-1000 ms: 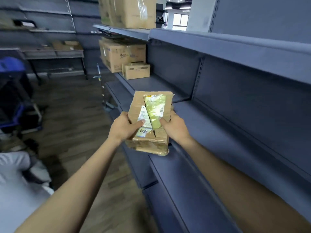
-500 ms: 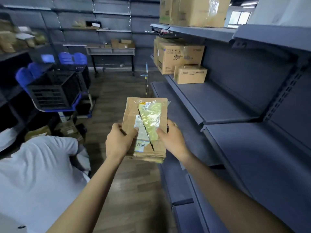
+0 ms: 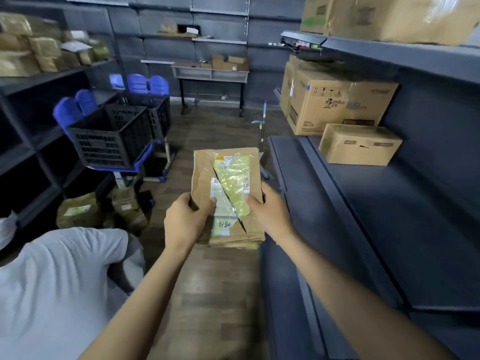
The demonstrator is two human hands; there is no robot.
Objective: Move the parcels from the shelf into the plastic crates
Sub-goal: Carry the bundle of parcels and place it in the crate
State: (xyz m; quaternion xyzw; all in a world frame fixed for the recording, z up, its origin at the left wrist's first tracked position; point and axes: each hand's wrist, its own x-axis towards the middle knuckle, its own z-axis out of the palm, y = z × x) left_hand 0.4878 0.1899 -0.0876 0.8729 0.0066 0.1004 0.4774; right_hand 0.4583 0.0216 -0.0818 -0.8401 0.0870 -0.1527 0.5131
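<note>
Parcel (image 3: 228,178) looks light and soft-sided. Left hand (image 3: 185,222) and right hand (image 3: 270,214) grip its side edges, fingers curled; plastic crate (image 3: 109,141) at ten o'clock.

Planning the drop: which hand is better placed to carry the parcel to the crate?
Left, probably: the crate stands nearer the left hand, farther from the right hand; both grip the parcel.

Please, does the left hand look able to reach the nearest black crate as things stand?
Probably not yet: the left hand, with the right hand, grips the parcel, and the black crate sits well off to the left. Open floor lies between.
</note>
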